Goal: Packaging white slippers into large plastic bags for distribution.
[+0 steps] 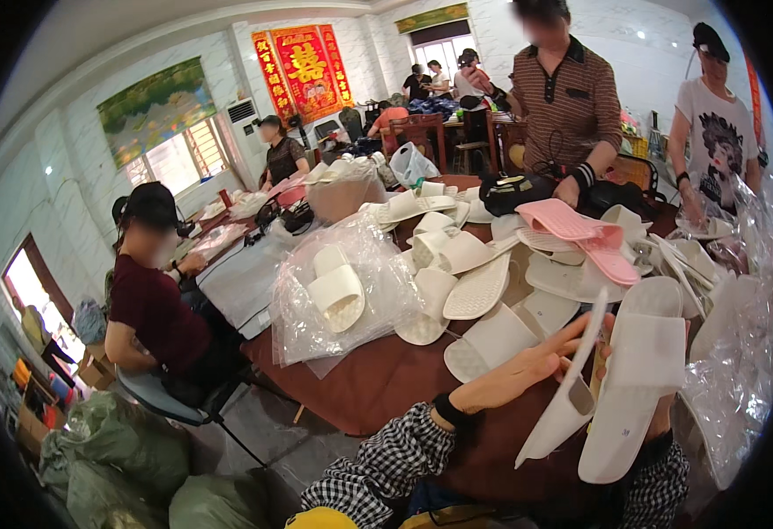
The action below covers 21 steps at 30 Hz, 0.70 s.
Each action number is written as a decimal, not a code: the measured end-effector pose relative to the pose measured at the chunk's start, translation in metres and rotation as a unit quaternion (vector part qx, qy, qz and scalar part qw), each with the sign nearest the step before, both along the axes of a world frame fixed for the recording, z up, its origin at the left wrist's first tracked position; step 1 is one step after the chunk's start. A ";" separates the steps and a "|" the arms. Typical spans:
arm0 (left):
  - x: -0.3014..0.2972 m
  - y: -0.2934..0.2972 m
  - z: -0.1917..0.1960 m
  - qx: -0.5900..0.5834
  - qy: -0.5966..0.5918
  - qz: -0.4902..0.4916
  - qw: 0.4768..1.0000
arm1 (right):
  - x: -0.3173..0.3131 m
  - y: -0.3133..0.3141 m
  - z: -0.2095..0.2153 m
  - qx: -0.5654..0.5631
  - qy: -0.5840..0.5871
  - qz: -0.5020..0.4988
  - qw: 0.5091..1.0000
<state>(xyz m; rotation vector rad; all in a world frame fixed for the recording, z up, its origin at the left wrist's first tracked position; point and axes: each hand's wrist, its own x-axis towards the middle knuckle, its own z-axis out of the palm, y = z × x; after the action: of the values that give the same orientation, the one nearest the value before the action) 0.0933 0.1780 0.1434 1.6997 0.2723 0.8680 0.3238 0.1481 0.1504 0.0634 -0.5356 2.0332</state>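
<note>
White, smooth-looking slippers occupy both hands above the near edge of the brown table (351, 383). The left hand (523, 372) has its fingers along the sole of the left slipper (570, 410), tilted nearly edge-on; it seems to grasp it, though the thumb's place cannot be told. The right hand (662, 416), mostly hidden, appears to grip the right slipper (638, 383) from behind, strap and footbed facing up. Beyond lie a pile (477, 286) of white slippers and a pink slipper (572, 220). Each slipper looks light, probably foam or soft rubber: springy, hardly fragile, the sole stiffer than the strap. It may slip a little in dry fingers, so both edges of the mid-sole should give the surest hold; the heel alone might let it swing.
</note>
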 end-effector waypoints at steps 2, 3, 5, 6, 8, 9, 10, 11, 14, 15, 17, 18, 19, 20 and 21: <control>-0.001 0.000 -0.002 -0.041 -0.041 -0.044 0.997 | 0.000 0.000 -0.003 0.010 -0.029 -0.052 0.998; -0.009 -0.001 -0.004 -0.021 -0.036 -0.028 0.999 | -0.013 -0.004 0.003 0.038 -0.065 -0.021 0.997; -0.022 -0.004 -0.010 -0.036 0.015 0.021 0.999 | -0.024 0.009 -0.004 0.039 -0.067 0.028 0.997; -0.001 -0.001 -0.005 -0.036 0.043 -0.005 0.998 | -0.004 -0.005 0.011 0.048 -0.099 0.005 0.994; -0.027 0.034 -0.081 -0.083 0.039 0.089 0.992 | -0.005 -0.013 0.023 0.049 -0.089 -0.040 0.994; -0.068 0.034 -0.117 -0.142 0.058 0.239 0.959 | -0.031 0.002 0.012 0.040 -0.052 -0.029 0.997; -0.035 0.019 -0.046 -0.195 -0.180 0.131 0.955 | -0.030 0.008 0.007 0.029 -0.045 -0.081 0.995; -0.045 0.014 -0.025 -0.185 -0.290 0.099 0.934 | -0.030 0.011 0.006 0.027 -0.032 -0.126 0.991; -0.032 0.012 0.003 -0.072 -0.339 0.277 0.896 | 0.004 0.025 -0.004 0.067 -0.032 -0.064 0.995; -0.033 0.013 0.006 -0.057 -0.352 0.307 0.882 | 0.000 0.026 -0.004 0.037 -0.082 -0.136 0.987; -0.026 0.020 -0.003 -0.034 -0.361 0.323 0.874 | -0.004 0.022 0.001 0.028 -0.082 -0.136 0.987; -0.025 0.018 -0.005 0.002 -0.369 0.353 0.860 | -0.003 0.022 -0.001 0.020 -0.088 -0.131 0.987; -0.023 0.013 -0.002 -0.001 -0.371 0.354 0.859 | -0.003 0.022 -0.002 0.036 -0.073 -0.121 0.989; -0.023 0.013 -0.006 -0.002 -0.370 0.349 0.861 | 0.001 0.020 -0.003 0.036 -0.071 -0.126 0.989; -0.029 0.014 -0.016 -0.025 -0.377 0.396 0.837 | 0.001 0.020 -0.005 0.025 -0.062 -0.099 0.993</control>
<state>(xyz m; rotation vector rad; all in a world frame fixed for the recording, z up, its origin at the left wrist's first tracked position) 0.0648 0.1921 0.1272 1.0328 0.4527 2.0453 0.3248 0.1686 0.1451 -0.0842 -0.6460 1.8387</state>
